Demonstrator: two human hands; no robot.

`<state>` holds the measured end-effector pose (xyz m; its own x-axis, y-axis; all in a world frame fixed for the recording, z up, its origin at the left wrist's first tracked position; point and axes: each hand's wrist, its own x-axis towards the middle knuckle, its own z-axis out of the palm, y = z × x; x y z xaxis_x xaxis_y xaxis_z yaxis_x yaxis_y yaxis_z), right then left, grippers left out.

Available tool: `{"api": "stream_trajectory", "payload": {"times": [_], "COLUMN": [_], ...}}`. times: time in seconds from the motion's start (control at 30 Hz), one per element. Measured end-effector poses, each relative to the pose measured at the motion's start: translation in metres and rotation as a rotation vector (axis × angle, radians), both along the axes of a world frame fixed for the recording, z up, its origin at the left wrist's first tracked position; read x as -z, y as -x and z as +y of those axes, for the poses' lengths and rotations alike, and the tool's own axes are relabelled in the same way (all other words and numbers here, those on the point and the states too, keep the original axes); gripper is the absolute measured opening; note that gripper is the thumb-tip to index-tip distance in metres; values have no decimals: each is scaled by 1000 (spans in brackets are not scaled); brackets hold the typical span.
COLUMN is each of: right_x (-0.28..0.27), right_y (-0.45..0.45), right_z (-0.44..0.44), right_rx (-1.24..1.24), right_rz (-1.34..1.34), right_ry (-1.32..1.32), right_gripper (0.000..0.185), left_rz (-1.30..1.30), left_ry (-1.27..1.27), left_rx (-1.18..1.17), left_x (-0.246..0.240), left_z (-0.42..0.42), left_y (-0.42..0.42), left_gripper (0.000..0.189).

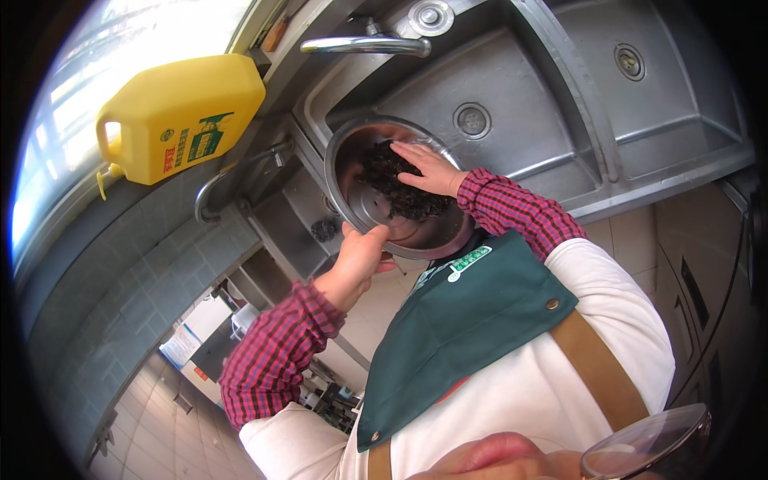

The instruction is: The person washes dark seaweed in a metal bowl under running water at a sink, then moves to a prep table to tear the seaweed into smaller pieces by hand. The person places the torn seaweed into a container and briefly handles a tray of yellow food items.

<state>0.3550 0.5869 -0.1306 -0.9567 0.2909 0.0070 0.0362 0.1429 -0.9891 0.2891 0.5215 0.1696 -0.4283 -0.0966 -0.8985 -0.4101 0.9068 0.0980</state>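
Observation:
A round stainless steel basin (363,222) sits tilted over the front left part of the sink. My left hand (360,255) grips its near-left rim, thumb on top and fingers beneath. Inside lies a dark, wet-looking heap of crinkled pieces (414,201), resembling wood ear fungus. My right hand (429,170) lies flat on this heap, its thumb apart from the fingers; the fingers are not closed around anything. Part of the basin's right wall is hidden behind the right wrist and sleeve.
A steel sink bowl (414,90) with a drain lies beyond the basin, another bowl (654,114) to its right. A chrome faucet (366,45) overhangs the back; a second faucet (225,177) stands left, near a dark scouring pad (323,231). A yellow jug (186,114) stands by the window.

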Motion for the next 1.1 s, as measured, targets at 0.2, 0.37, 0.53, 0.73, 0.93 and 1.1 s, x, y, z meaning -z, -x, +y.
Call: {"api": "stream_trajectory", "payload": {"times": [0.2, 0.37, 0.53, 0.73, 0.93, 1.1], "right_x": [5, 5, 4, -1, -6, -10], "right_y": [-3, -4, -2, 3, 5, 5], "right_z": [4, 3, 3, -3, -10, -18], "right_rx": [-1, 10, 26, 38, 43, 58], "right_rz": [20, -1, 20, 24, 14, 10], "right_ry": [-51, -47, -45, -61, -83, -75], "right_gripper": [76, 77, 78, 78, 79, 80], "left_rz": [-2, 6, 0, 36, 49, 52], "left_ry": [20, 6, -31, -23, 12, 32], "left_rx": [-1, 36, 30, 47, 65, 124], "left_x": [5, 8, 8, 3, -3, -8], "left_z": [6, 6, 4, 0, -6, -7], "left_y": [-1, 1, 5, 7, 9, 11], "left_gripper": [48, 54, 61, 78, 59, 60]}}
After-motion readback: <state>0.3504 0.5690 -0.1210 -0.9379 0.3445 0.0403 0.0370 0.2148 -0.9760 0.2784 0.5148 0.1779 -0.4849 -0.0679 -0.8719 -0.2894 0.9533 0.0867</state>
